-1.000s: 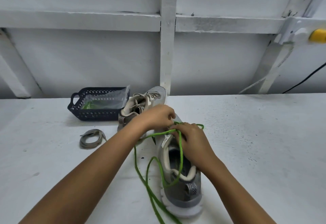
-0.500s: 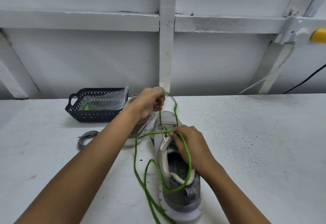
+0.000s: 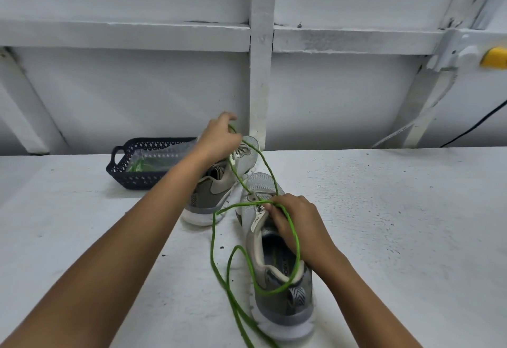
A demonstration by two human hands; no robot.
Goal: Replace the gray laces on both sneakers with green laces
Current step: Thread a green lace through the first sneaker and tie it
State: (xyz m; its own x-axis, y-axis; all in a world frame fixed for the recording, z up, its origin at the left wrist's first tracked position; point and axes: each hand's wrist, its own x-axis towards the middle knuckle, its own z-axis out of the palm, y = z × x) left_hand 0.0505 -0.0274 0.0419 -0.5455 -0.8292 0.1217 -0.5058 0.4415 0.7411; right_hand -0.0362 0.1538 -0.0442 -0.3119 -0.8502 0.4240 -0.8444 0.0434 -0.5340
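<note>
Above sneaker [image 3: 263,188]: lace [image 3: 212,240] (in L hand [image 3: 219,139]).

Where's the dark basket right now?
In the head view, the dark basket sits far left on the table by the wall, just left of the far sneaker.

Perhaps a workshop: white-painted bench [image 3: 384,210], braced frame [image 3: 260,73].

Nearer gray sneaker [image 3: 279,309] upright, heel nearest — green lace [image 3: 211,240] through its front eyelets; farther sneaker [image 3: 208,194] just beside.
</note>
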